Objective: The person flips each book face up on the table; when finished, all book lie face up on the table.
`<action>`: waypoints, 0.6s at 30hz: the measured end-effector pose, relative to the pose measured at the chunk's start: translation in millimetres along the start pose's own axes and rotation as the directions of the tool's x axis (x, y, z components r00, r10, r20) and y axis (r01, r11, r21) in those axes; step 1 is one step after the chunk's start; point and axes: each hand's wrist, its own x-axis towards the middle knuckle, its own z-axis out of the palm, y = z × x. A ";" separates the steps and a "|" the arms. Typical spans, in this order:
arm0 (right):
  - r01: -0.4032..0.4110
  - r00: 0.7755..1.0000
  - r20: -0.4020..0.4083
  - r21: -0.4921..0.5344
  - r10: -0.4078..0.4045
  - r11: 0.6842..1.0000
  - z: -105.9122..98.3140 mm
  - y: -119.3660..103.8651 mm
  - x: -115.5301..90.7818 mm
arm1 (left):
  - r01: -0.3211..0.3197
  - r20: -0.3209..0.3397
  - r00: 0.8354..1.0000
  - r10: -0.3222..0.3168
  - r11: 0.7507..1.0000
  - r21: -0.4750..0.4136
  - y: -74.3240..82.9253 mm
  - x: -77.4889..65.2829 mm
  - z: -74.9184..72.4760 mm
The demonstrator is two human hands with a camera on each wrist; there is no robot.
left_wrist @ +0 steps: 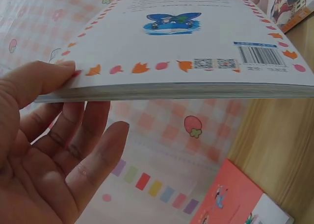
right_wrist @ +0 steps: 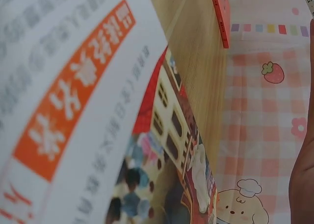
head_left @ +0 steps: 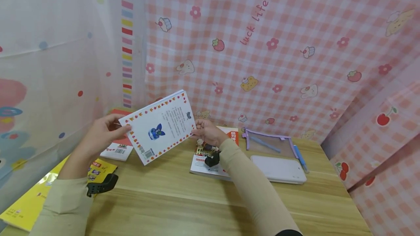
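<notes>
A white paperback book (head_left: 157, 128), bordered with small leaves and showing a blue butterfly picture, is held tilted above the table. My left hand (head_left: 104, 134) pinches its left end; in the left wrist view the thumb lies on the cover and the fingers are underneath. At the opposite end my right hand (head_left: 210, 133) grips the book's edge between thumb and fingers. Below the right hand lies a white and red illustrated book (head_left: 210, 168), which looms large in the right wrist view. Only a sliver of the right hand (right_wrist: 303, 170) shows there.
Behind the left hand lies a red and white book (head_left: 120, 151), with yellow booklets (head_left: 32, 207) nearer. On the right are a mesh pouch with purple trim (head_left: 270, 143), a white case (head_left: 279, 169) and a blue pen (head_left: 300, 158). Patterned curtains (head_left: 249, 65) hang behind the wooden table (head_left: 157, 199).
</notes>
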 end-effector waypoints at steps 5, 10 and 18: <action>0.027 1.000 -0.001 0.023 -0.027 0.999 1.0 0.3 -1.2 | 0.002 0.029 1.000 -0.002 1.000 -0.024 -5.3 -1.1 4.7; 0.066 0.998 -0.016 0.064 -0.065 0.996 2.2 -0.4 -1.5 | -0.028 0.044 0.999 0.028 1.000 0.001 -12.8 -3.0 14.6; 0.087 0.996 -0.033 0.118 -0.083 0.989 3.8 -1.9 -1.8 | -0.081 0.052 0.996 0.077 0.995 0.064 -22.4 -3.4 29.0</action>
